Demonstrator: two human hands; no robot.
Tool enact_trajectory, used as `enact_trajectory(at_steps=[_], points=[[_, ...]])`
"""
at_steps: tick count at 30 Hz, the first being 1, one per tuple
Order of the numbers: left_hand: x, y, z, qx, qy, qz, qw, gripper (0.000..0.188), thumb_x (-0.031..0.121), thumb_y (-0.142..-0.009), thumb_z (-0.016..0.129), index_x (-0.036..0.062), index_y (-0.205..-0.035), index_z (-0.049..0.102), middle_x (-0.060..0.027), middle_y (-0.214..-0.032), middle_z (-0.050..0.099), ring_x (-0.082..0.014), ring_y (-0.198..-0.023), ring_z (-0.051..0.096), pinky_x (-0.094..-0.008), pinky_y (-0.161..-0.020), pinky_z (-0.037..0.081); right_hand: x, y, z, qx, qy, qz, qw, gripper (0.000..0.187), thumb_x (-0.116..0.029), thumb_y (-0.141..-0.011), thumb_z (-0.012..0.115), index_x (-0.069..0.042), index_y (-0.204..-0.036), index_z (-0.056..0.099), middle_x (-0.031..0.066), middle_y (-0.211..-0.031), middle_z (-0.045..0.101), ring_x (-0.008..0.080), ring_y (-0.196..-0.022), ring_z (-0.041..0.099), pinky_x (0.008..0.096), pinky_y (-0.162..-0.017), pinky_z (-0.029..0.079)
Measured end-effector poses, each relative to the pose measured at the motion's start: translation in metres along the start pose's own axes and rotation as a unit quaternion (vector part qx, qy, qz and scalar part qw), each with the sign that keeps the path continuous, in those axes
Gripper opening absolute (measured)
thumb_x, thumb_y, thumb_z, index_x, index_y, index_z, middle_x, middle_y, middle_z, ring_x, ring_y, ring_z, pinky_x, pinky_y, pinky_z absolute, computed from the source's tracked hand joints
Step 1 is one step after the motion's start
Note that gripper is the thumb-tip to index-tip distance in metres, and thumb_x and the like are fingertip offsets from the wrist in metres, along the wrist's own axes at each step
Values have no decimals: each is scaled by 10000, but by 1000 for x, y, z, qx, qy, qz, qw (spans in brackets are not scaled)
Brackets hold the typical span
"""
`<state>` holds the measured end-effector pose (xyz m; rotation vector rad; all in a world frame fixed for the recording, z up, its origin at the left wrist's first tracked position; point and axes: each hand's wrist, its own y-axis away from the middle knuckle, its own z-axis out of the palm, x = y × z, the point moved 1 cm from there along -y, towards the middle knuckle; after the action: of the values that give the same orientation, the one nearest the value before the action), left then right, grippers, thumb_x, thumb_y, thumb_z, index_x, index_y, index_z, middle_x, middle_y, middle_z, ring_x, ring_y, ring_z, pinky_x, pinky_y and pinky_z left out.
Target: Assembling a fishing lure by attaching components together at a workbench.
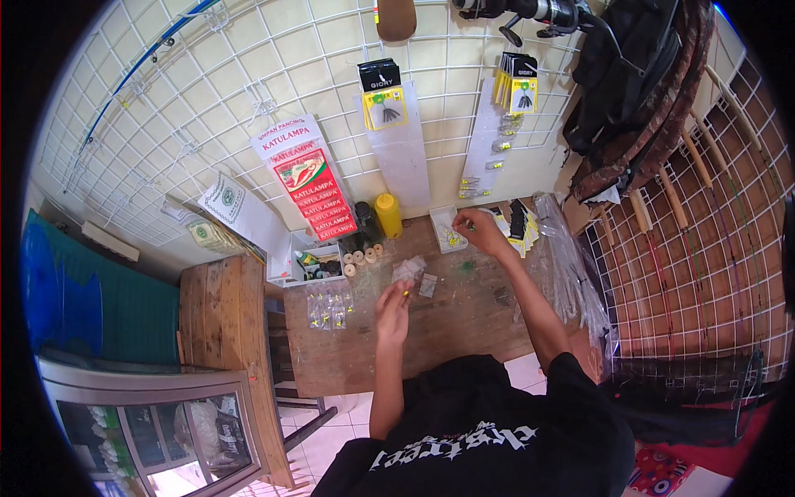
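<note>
My left hand (392, 313) is raised over the middle of the wooden table (451, 331), its fingers pressed together around a small yellow piece (406, 292). Just beyond it lies a loose pile of small clear plastic bags (407, 269), and a single small bag (428, 286) rests to the right. My right hand (480, 232) reaches to the back of the table with its fingers pinched. Below its fingertips stands a shallow white box (439, 222) with small yellow pieces inside. What the right fingers hold is too small to make out.
Several filled packets (327, 311) lie in rows at left. Behind them are a white organiser box (281, 269), wooden spools (360, 258), a dark bottle (365, 219) and a yellow bottle (387, 217). Black-and-yellow cards (523, 228) and long clear plastic sleeves (567, 265) lie at right.
</note>
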<state>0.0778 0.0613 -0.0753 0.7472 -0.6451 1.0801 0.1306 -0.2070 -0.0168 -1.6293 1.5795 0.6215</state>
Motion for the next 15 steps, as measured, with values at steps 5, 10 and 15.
enact_trajectory(at_steps=[5, 10, 15], points=[[-36, 12, -47, 157, 152, -122, 968, 282, 193, -874, 677, 73, -1113, 589, -40, -1119, 635, -167, -1113, 565, -289, -864, 432, 69, -13, 30, 48, 35, 21, 998, 104, -87, -732, 688, -82, -835, 698, 100, -789, 686, 283, -760, 625, 399, -706, 490], [-38, 11, -52, 191, 190, -138, 953, 278, 209, -871, 680, 107, -1111, 584, -32, -1167, 614, -164, -1095, 569, -289, -850, 442, 92, -23, 68, 37, 301, 43, 952, 104, -131, -698, 706, -161, -798, 696, 6, -798, 691, 275, -928, 549, 430, -819, 410], [-29, 6, -60, 191, 214, -138, 948, 252, 219, -873, 674, 130, -1093, 591, -27, -1170, 612, -154, -1083, 568, -287, -838, 449, 103, -27, 100, -15, 354, 53, 934, 93, -150, -695, 691, -198, -771, 713, 45, -779, 673, 282, -963, 515, 433, -839, 376]])
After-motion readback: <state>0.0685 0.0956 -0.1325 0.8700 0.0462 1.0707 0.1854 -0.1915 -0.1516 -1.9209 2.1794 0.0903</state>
